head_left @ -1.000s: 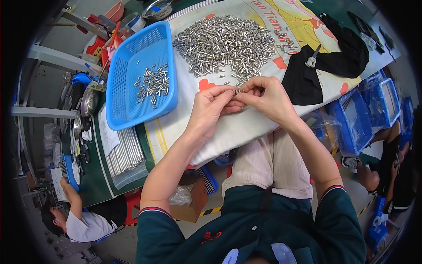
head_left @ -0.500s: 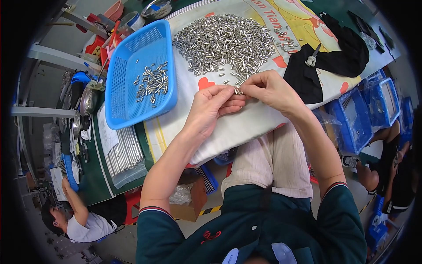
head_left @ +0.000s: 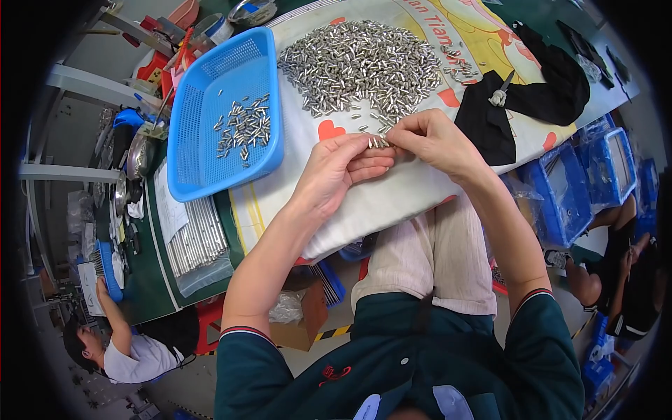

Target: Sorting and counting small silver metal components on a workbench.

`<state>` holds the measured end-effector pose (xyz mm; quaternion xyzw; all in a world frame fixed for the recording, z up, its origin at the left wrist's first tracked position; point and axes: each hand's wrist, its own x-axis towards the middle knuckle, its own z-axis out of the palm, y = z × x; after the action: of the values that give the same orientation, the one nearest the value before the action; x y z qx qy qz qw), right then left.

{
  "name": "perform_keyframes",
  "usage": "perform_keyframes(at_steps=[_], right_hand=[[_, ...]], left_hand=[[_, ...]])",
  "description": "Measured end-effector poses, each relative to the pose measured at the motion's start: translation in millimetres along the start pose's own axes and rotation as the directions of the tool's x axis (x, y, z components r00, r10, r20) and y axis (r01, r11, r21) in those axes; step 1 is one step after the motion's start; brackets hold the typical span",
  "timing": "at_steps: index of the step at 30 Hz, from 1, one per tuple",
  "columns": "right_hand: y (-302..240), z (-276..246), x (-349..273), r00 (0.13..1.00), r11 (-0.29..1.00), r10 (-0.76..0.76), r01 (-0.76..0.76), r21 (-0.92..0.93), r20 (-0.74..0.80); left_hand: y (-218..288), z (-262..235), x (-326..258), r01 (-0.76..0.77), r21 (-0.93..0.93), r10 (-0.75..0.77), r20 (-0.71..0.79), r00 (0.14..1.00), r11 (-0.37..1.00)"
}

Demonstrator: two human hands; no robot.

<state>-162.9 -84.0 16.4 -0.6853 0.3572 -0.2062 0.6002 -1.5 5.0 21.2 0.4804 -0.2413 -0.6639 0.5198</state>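
A big heap of small silvery metal pins with pointed ends lies on a printed cloth. At its near edge my left hand is closed, palm turned up, with several of these pins along its fingers and thumb. My right hand meets it from the right, thumb and forefinger pinched at the end of that row of pins. What exactly sits between those fingertips is too small to make out. Left of the heap stands a blue perforated plastic basket with a smaller lot of the same pins inside.
A black cloth with a small knife on it lies to the right. Metal rods in a plastic bag are at the left. Blue bins stand beyond the right table edge. Other people sit at far left and far right.
The pins between my hands show a little more spread out. Both hands stay in nearly the same place, and the view has shifted slightly.
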Motion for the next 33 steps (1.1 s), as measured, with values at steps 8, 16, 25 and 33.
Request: perform_keyframes(at_steps=[8,16,25,33], right_hand=[[-0.6,-0.5,-1.1,1.0,0.999,-0.01,0.009,0.034,0.004],[-4.4,1.6,-2.7,1.0,0.998,0.003,-0.004,0.068,0.009],[-1.1,-4.0,-2.6,0.999,1.0,0.014,-0.015,0.02,0.05],[-1.4,-4.6,-3.2,0.999,1.0,0.012,-0.012,0.017,0.041]], left_hand=[[0.0,-4.4,1.6,0.056,-0.136,-0.052,0.032,0.998,0.989],[-0.1,-4.5,1.8,0.055,-0.124,-0.049,0.046,0.998,0.991],[0.0,-2.7,1.5,0.067,-0.121,-0.057,0.077,0.995,0.99],[0.5,-1.5,1.5,0.105,-0.144,-0.096,0.067,0.993,0.984]])
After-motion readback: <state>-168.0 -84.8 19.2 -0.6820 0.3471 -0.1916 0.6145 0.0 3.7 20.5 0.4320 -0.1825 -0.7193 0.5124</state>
